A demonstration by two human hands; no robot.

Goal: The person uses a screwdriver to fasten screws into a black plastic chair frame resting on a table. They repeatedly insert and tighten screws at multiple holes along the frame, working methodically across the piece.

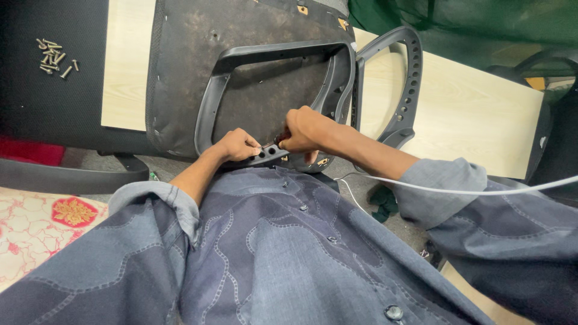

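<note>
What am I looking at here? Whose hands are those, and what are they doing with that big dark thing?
This one picture comes from a camera worn on a person's head, looking down, so you see their own grey-blue shirt and both arms. The big dark thing is the underside of a chair seat, lying on a pale wooden board. A black plastic armrest frame sits on the seat, and a second one lies beside it. The left hand pinches the bottom bar of the frame. The right hand grips something small at the same spot; it is too hidden to tell what. At the far left, a little pile of screws lies on a black surface. A white cable crosses the right arm.
</note>
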